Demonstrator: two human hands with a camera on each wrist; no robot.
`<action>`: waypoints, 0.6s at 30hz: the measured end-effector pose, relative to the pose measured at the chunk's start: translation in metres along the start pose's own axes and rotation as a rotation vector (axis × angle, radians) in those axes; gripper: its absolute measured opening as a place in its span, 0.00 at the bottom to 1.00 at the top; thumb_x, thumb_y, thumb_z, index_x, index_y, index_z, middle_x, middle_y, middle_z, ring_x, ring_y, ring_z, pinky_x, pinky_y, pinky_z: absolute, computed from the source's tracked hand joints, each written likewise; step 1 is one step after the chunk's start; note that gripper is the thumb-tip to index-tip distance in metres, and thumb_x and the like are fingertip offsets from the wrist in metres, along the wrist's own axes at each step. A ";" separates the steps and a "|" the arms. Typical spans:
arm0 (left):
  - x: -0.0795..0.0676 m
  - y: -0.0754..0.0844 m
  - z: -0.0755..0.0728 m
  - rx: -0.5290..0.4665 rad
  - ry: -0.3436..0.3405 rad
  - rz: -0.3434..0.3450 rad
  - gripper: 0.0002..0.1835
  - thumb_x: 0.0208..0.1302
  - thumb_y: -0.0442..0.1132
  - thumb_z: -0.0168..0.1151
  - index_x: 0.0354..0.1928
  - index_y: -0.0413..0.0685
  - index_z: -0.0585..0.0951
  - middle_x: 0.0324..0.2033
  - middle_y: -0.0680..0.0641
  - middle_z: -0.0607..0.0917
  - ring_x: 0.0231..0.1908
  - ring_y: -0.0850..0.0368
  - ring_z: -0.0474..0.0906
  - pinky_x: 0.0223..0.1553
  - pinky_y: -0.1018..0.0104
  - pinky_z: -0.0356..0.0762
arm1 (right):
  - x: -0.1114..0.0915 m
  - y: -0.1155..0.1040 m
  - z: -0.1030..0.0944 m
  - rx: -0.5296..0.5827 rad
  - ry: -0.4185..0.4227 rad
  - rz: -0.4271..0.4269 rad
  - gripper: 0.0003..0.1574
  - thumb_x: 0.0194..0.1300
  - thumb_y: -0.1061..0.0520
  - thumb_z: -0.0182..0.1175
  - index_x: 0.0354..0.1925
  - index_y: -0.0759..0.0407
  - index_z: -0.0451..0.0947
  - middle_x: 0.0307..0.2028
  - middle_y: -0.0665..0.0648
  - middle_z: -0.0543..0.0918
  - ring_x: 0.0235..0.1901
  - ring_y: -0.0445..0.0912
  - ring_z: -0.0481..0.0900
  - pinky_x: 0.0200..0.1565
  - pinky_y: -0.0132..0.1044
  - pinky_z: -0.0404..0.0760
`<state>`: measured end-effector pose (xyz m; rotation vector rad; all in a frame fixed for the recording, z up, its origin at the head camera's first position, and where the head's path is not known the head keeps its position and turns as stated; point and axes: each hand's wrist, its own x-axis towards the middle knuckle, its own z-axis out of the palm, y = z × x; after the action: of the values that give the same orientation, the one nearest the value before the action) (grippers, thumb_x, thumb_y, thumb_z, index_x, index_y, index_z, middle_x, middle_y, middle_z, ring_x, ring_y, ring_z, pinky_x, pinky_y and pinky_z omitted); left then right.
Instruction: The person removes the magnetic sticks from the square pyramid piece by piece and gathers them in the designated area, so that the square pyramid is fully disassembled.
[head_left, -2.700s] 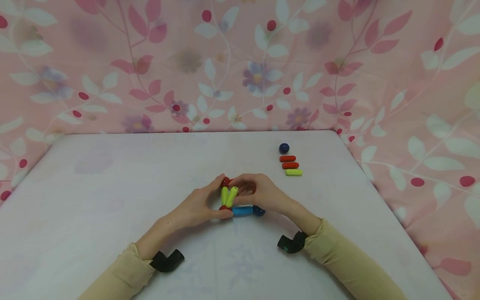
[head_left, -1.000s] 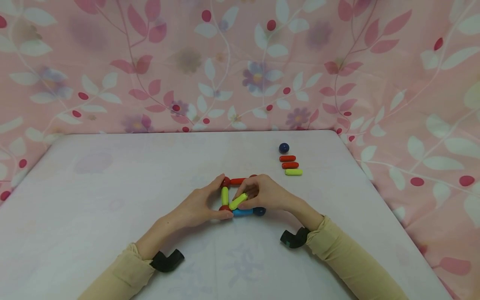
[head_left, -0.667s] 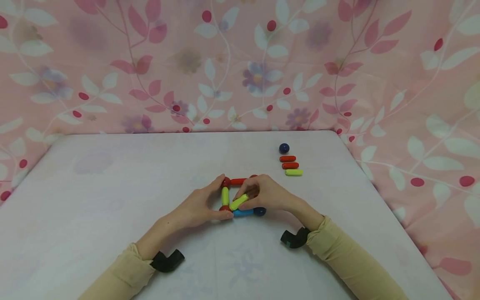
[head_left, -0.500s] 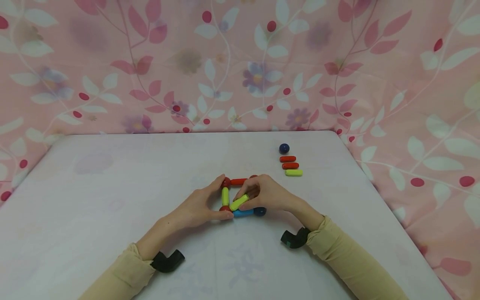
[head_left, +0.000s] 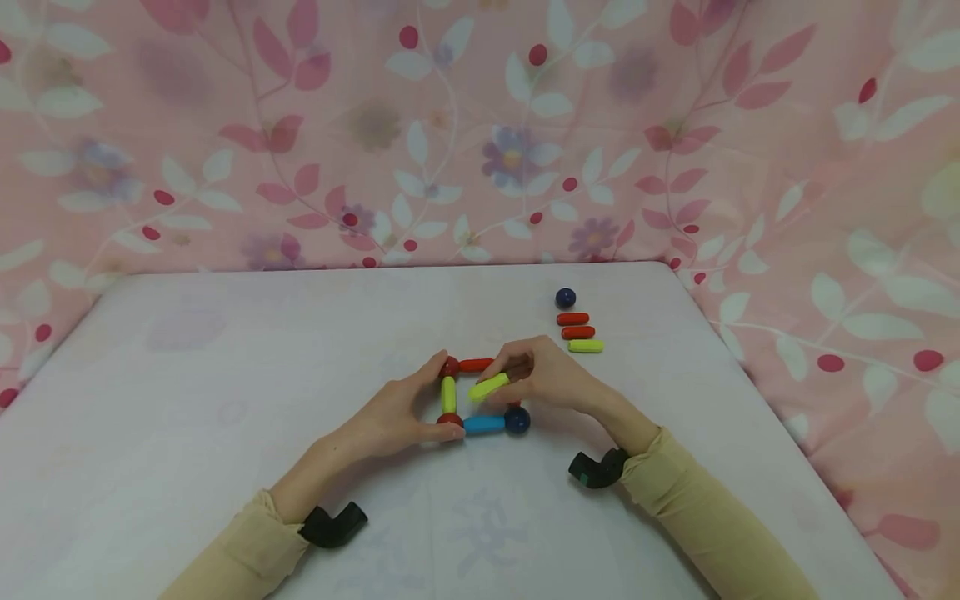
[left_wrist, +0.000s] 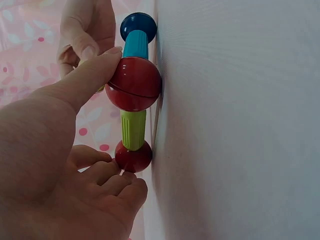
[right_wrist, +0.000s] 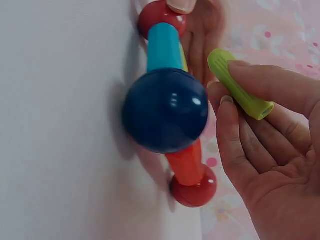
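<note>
A four-sided frame of magnetic rods and balls lies on the table between the hands. My left hand grips its left side, thumb on the near red ball and fingers at the far red ball. A green-yellow rod joins those two. Along the near side a light blue rod runs to a dark blue ball. My right hand pinches a loose green-yellow rod above the frame, apart from the balls. The far right red ball shows in the right wrist view.
Farther back on the right, a dark blue ball, two red rods and a green-yellow rod lie in a column. A pink floral cloth hangs behind the white-covered table.
The loose green-yellow rod, earlier with one end at the near left red ball, has tilted right and come away from it. My right hand has risen with it; the left hand stays in place.
</note>
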<state>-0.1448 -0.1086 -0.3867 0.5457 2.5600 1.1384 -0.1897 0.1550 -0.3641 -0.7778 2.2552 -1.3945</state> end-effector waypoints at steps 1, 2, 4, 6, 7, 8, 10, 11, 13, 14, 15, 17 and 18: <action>0.000 0.000 0.000 0.000 0.002 0.002 0.59 0.52 0.62 0.74 0.80 0.53 0.51 0.77 0.50 0.59 0.77 0.48 0.52 0.72 0.40 0.57 | -0.001 -0.002 -0.002 -0.007 0.013 0.006 0.12 0.57 0.54 0.75 0.41 0.49 0.87 0.41 0.50 0.88 0.43 0.46 0.87 0.52 0.40 0.84; 0.000 0.000 0.000 0.000 0.003 0.003 0.59 0.52 0.62 0.74 0.80 0.53 0.51 0.77 0.50 0.59 0.77 0.48 0.52 0.72 0.40 0.57 | -0.003 -0.003 -0.005 -0.016 0.027 0.013 0.12 0.58 0.54 0.75 0.42 0.49 0.87 0.42 0.50 0.87 0.43 0.47 0.86 0.52 0.41 0.83; 0.000 -0.001 0.000 0.002 0.004 0.004 0.59 0.52 0.62 0.74 0.80 0.54 0.51 0.77 0.51 0.59 0.77 0.48 0.52 0.72 0.41 0.57 | -0.007 -0.006 -0.010 -0.031 0.060 0.026 0.12 0.57 0.53 0.75 0.42 0.48 0.87 0.42 0.51 0.87 0.43 0.47 0.86 0.52 0.42 0.83; 0.000 -0.001 0.001 0.005 0.005 0.001 0.59 0.52 0.62 0.74 0.80 0.55 0.51 0.77 0.51 0.59 0.77 0.48 0.52 0.72 0.41 0.58 | -0.013 -0.007 -0.015 -0.042 0.096 0.043 0.13 0.57 0.52 0.75 0.42 0.48 0.87 0.42 0.51 0.87 0.43 0.47 0.86 0.51 0.42 0.83; 0.000 -0.001 0.001 0.004 0.006 0.000 0.59 0.52 0.62 0.74 0.80 0.55 0.51 0.77 0.51 0.59 0.77 0.48 0.52 0.72 0.41 0.59 | -0.016 -0.006 -0.018 -0.051 0.116 0.047 0.13 0.57 0.51 0.75 0.43 0.48 0.87 0.42 0.51 0.87 0.42 0.47 0.86 0.50 0.41 0.83; 0.000 -0.001 0.001 0.005 0.006 -0.003 0.59 0.52 0.62 0.74 0.80 0.55 0.51 0.77 0.51 0.59 0.77 0.48 0.52 0.71 0.41 0.59 | -0.019 -0.004 -0.022 -0.057 0.137 0.046 0.14 0.57 0.51 0.75 0.43 0.49 0.87 0.42 0.51 0.87 0.42 0.47 0.86 0.50 0.41 0.84; 0.000 -0.001 0.001 0.007 0.009 -0.006 0.59 0.52 0.62 0.75 0.80 0.55 0.52 0.77 0.51 0.59 0.77 0.48 0.52 0.71 0.41 0.60 | -0.026 0.000 -0.029 -0.063 0.191 0.049 0.15 0.57 0.51 0.75 0.44 0.50 0.87 0.42 0.53 0.87 0.41 0.47 0.86 0.48 0.38 0.85; 0.000 -0.001 0.001 0.007 0.009 -0.007 0.59 0.52 0.61 0.75 0.80 0.55 0.52 0.77 0.51 0.59 0.77 0.48 0.52 0.71 0.41 0.60 | -0.030 0.003 -0.033 -0.061 0.221 0.054 0.16 0.57 0.50 0.75 0.44 0.51 0.87 0.42 0.53 0.87 0.41 0.48 0.86 0.47 0.37 0.85; 0.000 -0.001 0.001 0.007 0.010 -0.005 0.59 0.52 0.61 0.75 0.80 0.55 0.51 0.77 0.51 0.59 0.77 0.48 0.52 0.71 0.41 0.61 | -0.037 0.009 -0.041 -0.040 0.286 0.068 0.17 0.57 0.51 0.75 0.45 0.54 0.86 0.42 0.55 0.86 0.41 0.49 0.86 0.46 0.35 0.86; 0.000 -0.001 0.001 0.009 0.010 -0.005 0.59 0.52 0.61 0.75 0.80 0.55 0.51 0.77 0.51 0.59 0.77 0.48 0.52 0.71 0.41 0.61 | -0.041 0.012 -0.045 -0.020 0.319 0.084 0.18 0.57 0.52 0.75 0.45 0.55 0.86 0.43 0.56 0.86 0.41 0.49 0.86 0.46 0.35 0.86; 0.000 -0.001 0.001 0.011 0.011 -0.004 0.59 0.52 0.61 0.75 0.80 0.55 0.51 0.77 0.51 0.59 0.77 0.48 0.52 0.71 0.41 0.61 | -0.044 0.016 -0.048 -0.007 0.350 0.100 0.19 0.58 0.52 0.75 0.47 0.57 0.86 0.44 0.57 0.86 0.42 0.49 0.85 0.46 0.34 0.85; 0.000 -0.001 0.001 0.014 0.013 -0.006 0.59 0.52 0.61 0.75 0.80 0.55 0.51 0.77 0.51 0.59 0.77 0.48 0.52 0.71 0.41 0.61 | -0.048 0.022 -0.055 0.014 0.400 0.135 0.22 0.58 0.51 0.75 0.48 0.59 0.85 0.45 0.57 0.86 0.43 0.48 0.85 0.46 0.32 0.85; 0.000 -0.001 0.001 0.015 0.014 -0.009 0.59 0.52 0.61 0.75 0.80 0.55 0.52 0.77 0.51 0.59 0.77 0.48 0.52 0.71 0.41 0.61 | -0.050 0.025 -0.058 0.019 0.417 0.146 0.24 0.58 0.50 0.74 0.49 0.60 0.85 0.45 0.57 0.86 0.43 0.47 0.85 0.46 0.32 0.85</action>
<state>-0.1446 -0.1086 -0.3881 0.5313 2.5824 1.1255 -0.1912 0.2354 -0.3601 -0.3255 2.5372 -1.6229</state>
